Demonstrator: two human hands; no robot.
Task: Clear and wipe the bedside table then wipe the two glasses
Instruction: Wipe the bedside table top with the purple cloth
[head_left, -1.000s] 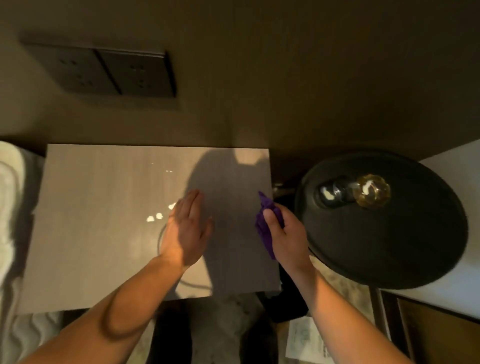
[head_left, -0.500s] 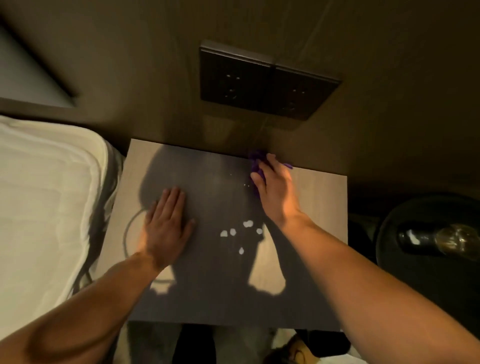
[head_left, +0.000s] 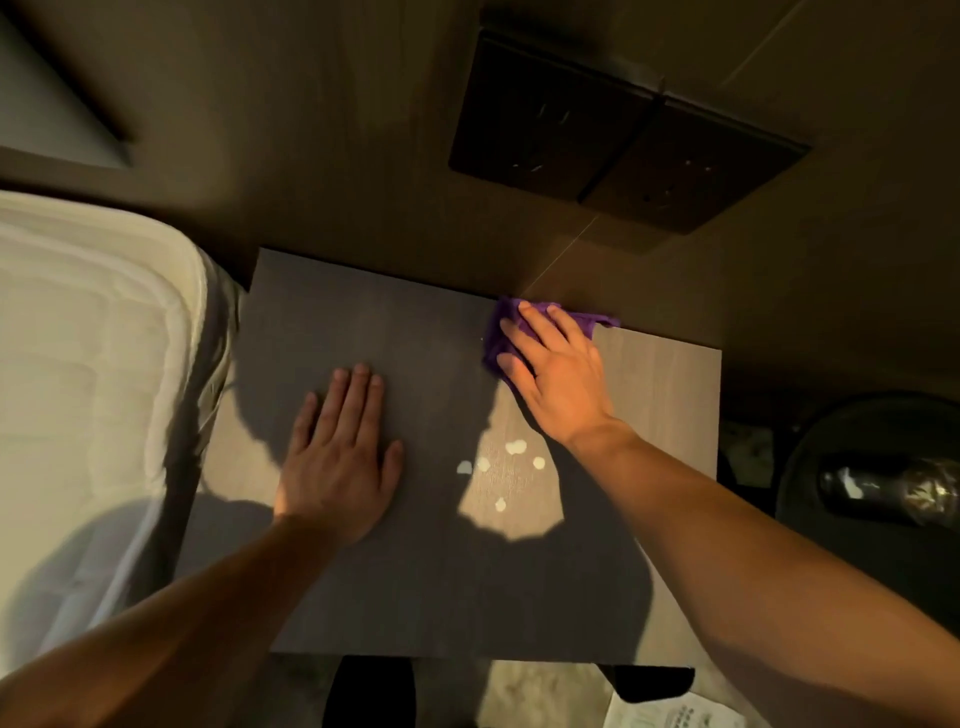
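The bedside table (head_left: 415, 597) has a bare grey wood-grain top, partly in shadow. My right hand (head_left: 558, 374) lies flat with straight fingers on a purple cloth (head_left: 506, 317), pressing it against the tabletop near the back edge by the wall. My left hand (head_left: 340, 452) rests flat, palm down, on the tabletop left of centre, holding nothing. No glasses are in view.
A bed with a white mattress (head_left: 78, 389) borders the table on the left. A dark double socket panel (head_left: 623, 130) is on the wall behind. A black lamp shade (head_left: 810, 467) with a bulb (head_left: 930, 493) sits to the right. Paper (head_left: 670, 714) lies on the floor below.
My right hand has carried the purple cloth from the table's right edge to its back edge near the wall. My left hand has stayed flat on the top. The view has swung left.
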